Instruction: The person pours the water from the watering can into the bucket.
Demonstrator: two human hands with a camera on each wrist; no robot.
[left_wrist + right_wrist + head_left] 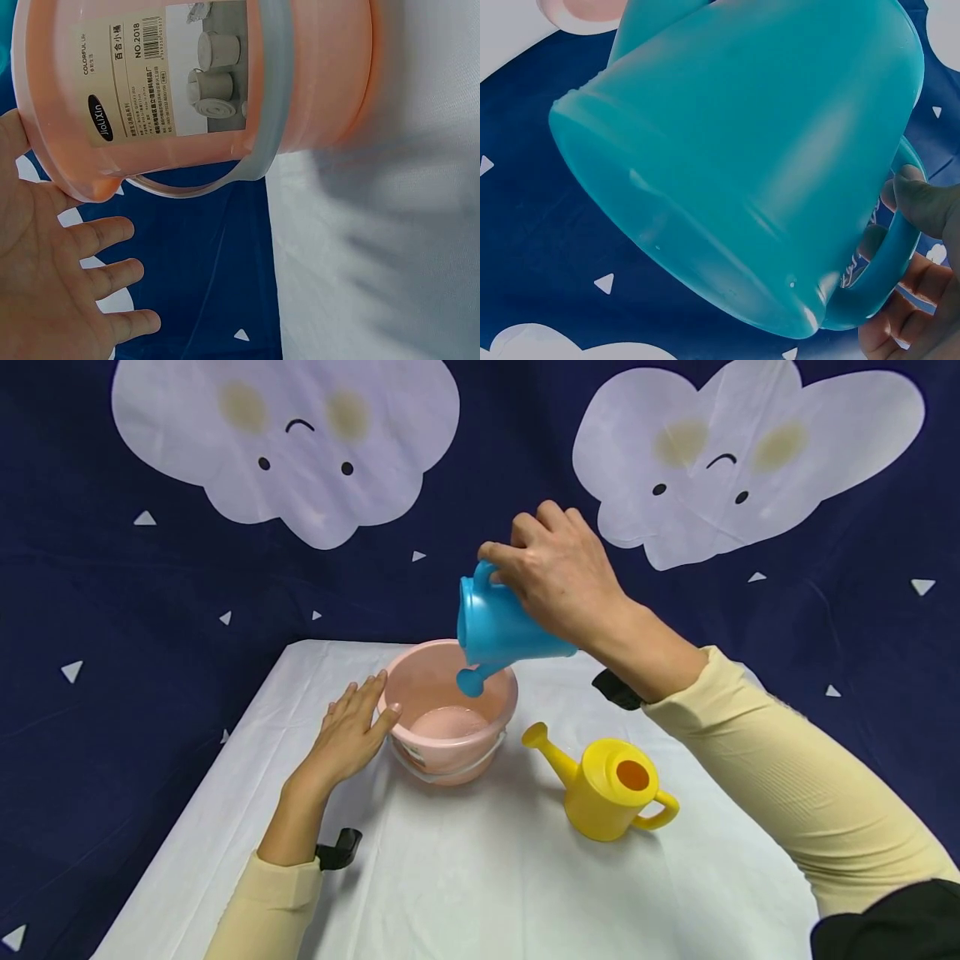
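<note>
My right hand (558,568) grips the handle of a blue watering can (510,622), tipped on its side above a pink bucket (450,760). The can's spout points down over the bucket's mouth. In the right wrist view the can's base (682,240) faces the camera, and the fingers wrap its handle (889,274). Some clear liquid seems to lie on the bucket's floor. My left hand (348,731) rests against the bucket's left rim, thumb and fingers spread; in the left wrist view the straight fingers (112,277) stand apart beside the labelled bucket.
A yellow watering can (607,789) stands upright right of the bucket, its spout toward it. The bucket's pale handle (450,774) hangs down in front. A white cloth (450,877) covers the table; behind hangs a dark blue curtain (510,460) with clouds and triangles.
</note>
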